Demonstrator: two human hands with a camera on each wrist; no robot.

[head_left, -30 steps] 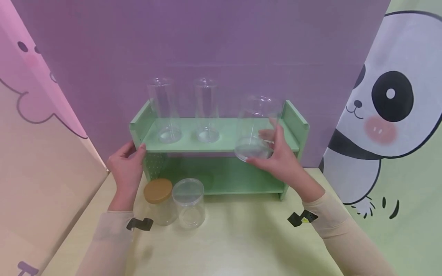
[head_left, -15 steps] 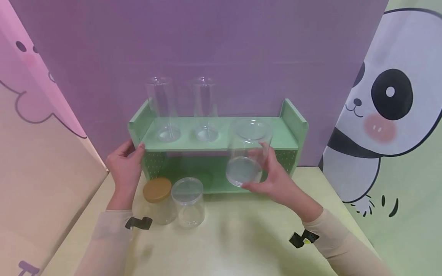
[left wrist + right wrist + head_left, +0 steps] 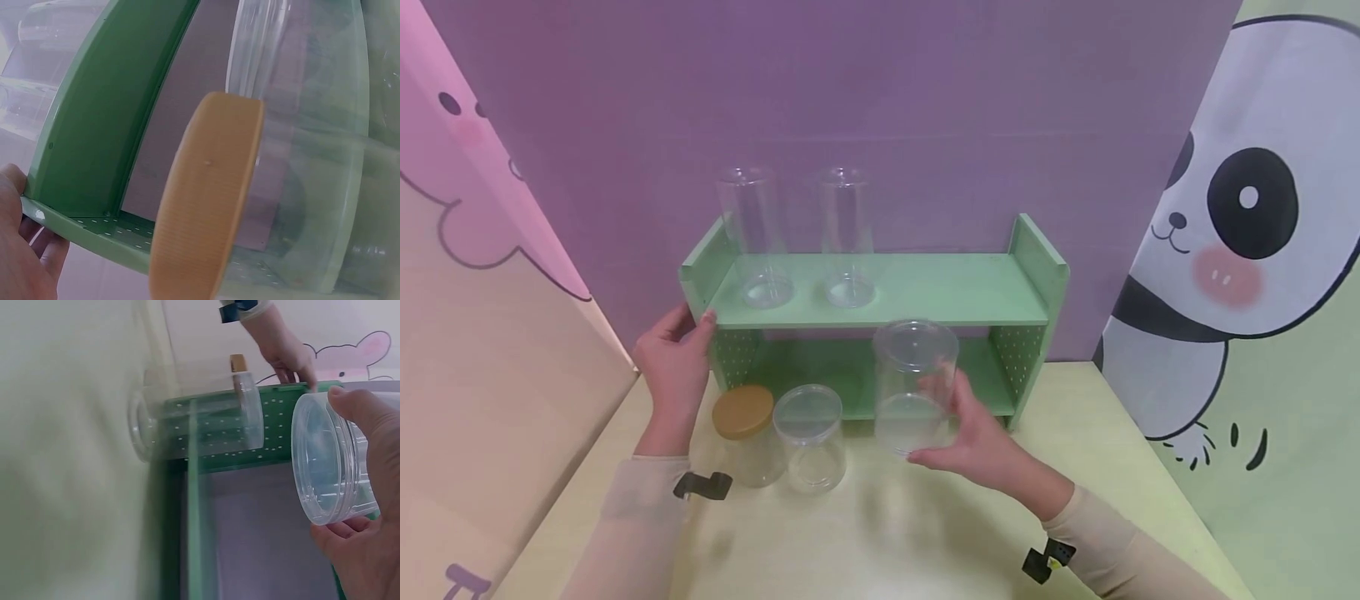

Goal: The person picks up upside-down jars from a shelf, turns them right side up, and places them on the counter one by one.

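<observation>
My right hand [image 3: 981, 442] holds a wide clear plastic jar [image 3: 917, 379] between thumb and fingers, upright and above the table in front of the green shelf [image 3: 940, 287]. The right wrist view shows that jar's round end [image 3: 317, 459] from close by. At the shelf's left side panel, my left hand [image 3: 676, 367] grips the edge, thumb in front and fingers behind it. Near that hand stand a jar with an orange-brown lid [image 3: 742, 414] and a jar with a clear lid [image 3: 808, 417], side by side on the table.
Two tall clear cylinders [image 3: 752, 233] stand on the left half of the upper shelf board. A purple wall [image 3: 925, 125] rises behind the shelf. Painted panels border the pale table [image 3: 865, 550] on the left and right, one with a panda [image 3: 1251, 208].
My right hand has brought the wide jar from over the upper board's right part forward, down and left, to in front of the shelf. My left hand keeps its place.
</observation>
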